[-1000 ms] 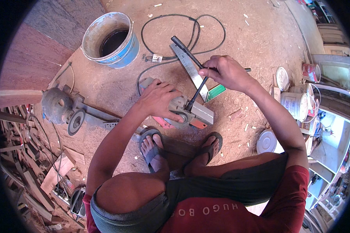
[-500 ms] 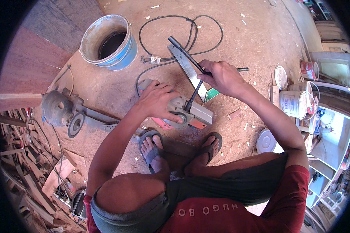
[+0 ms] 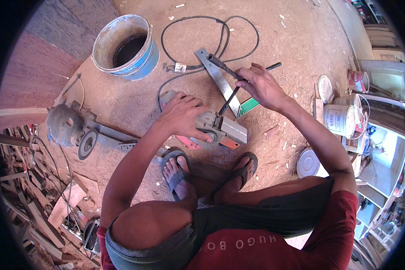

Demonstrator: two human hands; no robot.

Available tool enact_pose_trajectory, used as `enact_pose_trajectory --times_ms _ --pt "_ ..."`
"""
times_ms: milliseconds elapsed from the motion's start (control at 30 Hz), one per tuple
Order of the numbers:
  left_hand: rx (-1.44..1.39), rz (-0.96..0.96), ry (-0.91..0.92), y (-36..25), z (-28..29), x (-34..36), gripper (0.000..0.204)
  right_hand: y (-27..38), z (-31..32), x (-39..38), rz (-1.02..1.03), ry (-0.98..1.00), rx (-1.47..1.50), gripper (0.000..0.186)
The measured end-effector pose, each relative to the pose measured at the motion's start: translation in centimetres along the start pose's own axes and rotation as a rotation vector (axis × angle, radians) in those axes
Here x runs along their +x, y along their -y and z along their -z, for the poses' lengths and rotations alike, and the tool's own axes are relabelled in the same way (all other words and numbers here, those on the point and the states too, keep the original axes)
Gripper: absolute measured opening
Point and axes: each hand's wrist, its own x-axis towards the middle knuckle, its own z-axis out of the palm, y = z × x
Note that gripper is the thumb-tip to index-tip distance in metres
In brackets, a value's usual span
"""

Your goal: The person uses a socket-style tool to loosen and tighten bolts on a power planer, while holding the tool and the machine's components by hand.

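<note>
My left hand (image 3: 183,116) grips an electric hand planer (image 3: 233,131) that rests on the ground in front of my feet, its fingers spread over the body and thumb by the round side cover. In my right hand (image 3: 262,87) is a black three-armed socket wrench (image 3: 223,66), its hub between my fingers. One arm points down at the planer's cutter area; whether its tip touches cannot be told. Behind the wrench lies a metal try square (image 3: 213,74) with a green handle (image 3: 248,107).
A blue bucket (image 3: 141,63) with dark contents stands far left, beside a looped black cord (image 3: 256,38). A bench grinder (image 3: 67,126) lies left, near scrap wood (image 3: 40,211). Paint pails (image 3: 339,119) and a white lid (image 3: 308,163) sit right. Wood chips dot the floor.
My right hand has turned and raised the wrench slightly, so its lower tip has lifted from deeper in the planer and its upper arms have swung. My left hand keeps its place.
</note>
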Motion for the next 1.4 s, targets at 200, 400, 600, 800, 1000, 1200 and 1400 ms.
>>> enact_pose_trajectory --times_ms 200,400,600,800,1000,1200,1400 --pt "0.007 -0.009 -0.019 0.2 -0.4 -0.1 0.097 -0.1 -0.1 0.0 0.032 -0.012 0.066 0.026" --pt "0.002 0.000 -0.019 0.1 -0.3 0.0 0.097 -0.5 -0.6 -0.2 0.032 -0.015 0.085 0.027" --pt "-0.022 0.001 -0.005 -0.1 0.0 -0.1 0.097 -1.0 -0.6 -0.2 0.052 0.015 0.108 0.027" --pt "-0.010 -0.004 -0.023 0.0 -0.2 0.0 0.097 -1.9 -1.3 -0.2 0.105 -0.064 0.127 0.028" --pt "-0.016 0.004 -0.018 0.1 -0.3 -0.1 0.097 -2.2 -1.1 0.0 0.087 -0.034 0.145 0.030" --pt "-0.028 -0.004 -0.026 0.0 -0.2 -0.1 0.097 -3.2 -1.6 -0.2 0.113 0.018 -0.015 0.029" --pt "-0.013 -0.001 -0.019 0.1 -0.4 -0.1 0.097 -3.8 -1.9 -0.4 0.127 -0.006 -0.049 0.031"
